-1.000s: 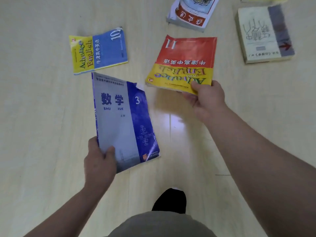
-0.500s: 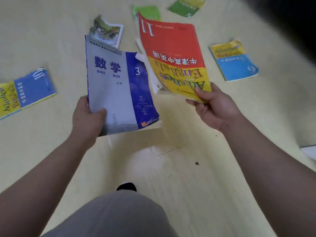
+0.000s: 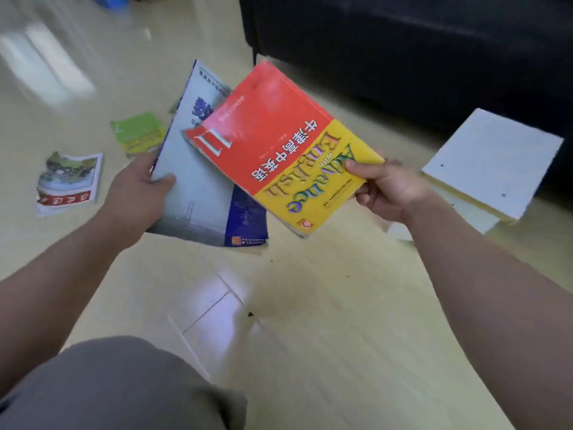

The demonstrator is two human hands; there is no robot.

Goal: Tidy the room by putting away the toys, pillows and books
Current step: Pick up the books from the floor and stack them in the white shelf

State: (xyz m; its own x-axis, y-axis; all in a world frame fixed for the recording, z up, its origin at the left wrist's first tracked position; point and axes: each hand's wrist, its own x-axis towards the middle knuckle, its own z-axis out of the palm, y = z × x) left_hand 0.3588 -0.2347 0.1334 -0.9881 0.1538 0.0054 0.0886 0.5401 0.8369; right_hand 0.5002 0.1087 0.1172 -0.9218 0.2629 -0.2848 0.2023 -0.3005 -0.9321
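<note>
Far left on the pale floor (image 3: 325, 352), a picture-cover book (image 3: 69, 181) with a red band lies flat, well apart from both hands. Next right is a green book (image 3: 138, 135), flat on the floor, just beyond the left hand's knuckles and partly hidden by the held book. Left hand (image 3: 136, 193): fingers curled, thumb on top of the cover, other fingers underneath and out of sight. It grips the grey-and-blue maths book (image 3: 198, 193) by its left edge, below the middle. That book is in the air above the floor, tilted, top end away from the camera, with a blue strip down its right side. The red-and-yellow English book (image 3: 279, 144) overlaps the maths book's upper right part and is in front of it in view; cannot tell if the covers touch. Its print is upside down to the camera, with a big "11" on the red part and the yellow part nearer the right hand. Right hand (image 3: 390, 190): closed on the yellow corner, thumb pressed on the cover, fingers curled beneath. This book is off the floor and slanted. Further right a white-covered book (image 3: 493, 159) lies on other white items on the floor, yellowish page edge showing, near the right wrist and untouched. Top right is a black sofa (image 3: 418, 41). Bottom left is a grey trouser leg (image 3: 108, 383). The frame is motion-blurred and small print is unreadable.
</note>
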